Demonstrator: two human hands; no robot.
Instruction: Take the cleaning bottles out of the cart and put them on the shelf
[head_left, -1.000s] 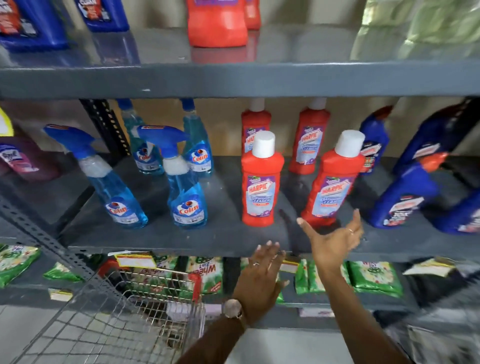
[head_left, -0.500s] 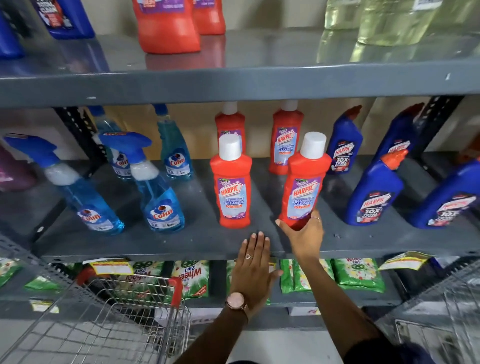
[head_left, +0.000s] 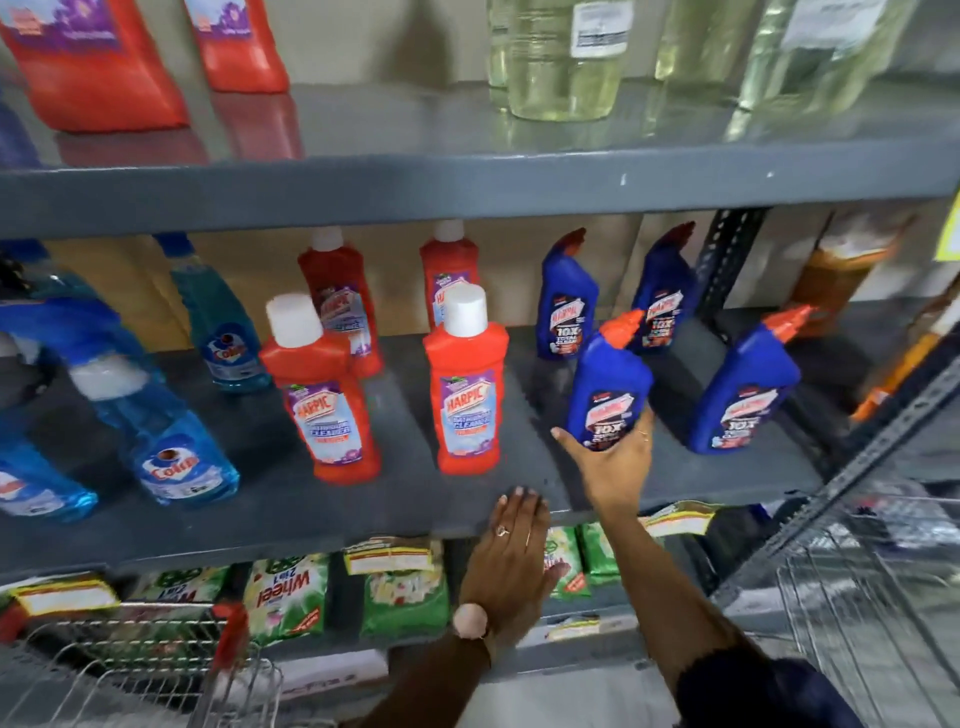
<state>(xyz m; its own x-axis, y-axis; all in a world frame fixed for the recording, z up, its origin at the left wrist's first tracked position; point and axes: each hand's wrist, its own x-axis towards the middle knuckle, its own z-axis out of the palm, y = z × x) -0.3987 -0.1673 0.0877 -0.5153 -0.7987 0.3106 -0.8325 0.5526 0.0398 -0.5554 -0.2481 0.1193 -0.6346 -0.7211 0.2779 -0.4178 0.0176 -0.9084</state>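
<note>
The blue bottle (head_left: 609, 395) stands tilted on the middle shelf (head_left: 363, 499), right of centre. The right hand (head_left: 613, 462) cups its base, fingers (head_left: 644, 431) wrapped around the lower body. The left hand (head_left: 511, 551) lies flat on the shelf edge, fingers straight, holding nothing. 2 red bottles (head_left: 467, 384) stand to the left. The cart (head_left: 130, 670) sits lower left.

"Harpic" on red bottle (head_left: 466, 384); "10X" on blue bottle (head_left: 609, 389); "Colin" on spray bottle (head_left: 171, 457); "Wheel 2in1" on green packet (head_left: 285, 592)
</note>
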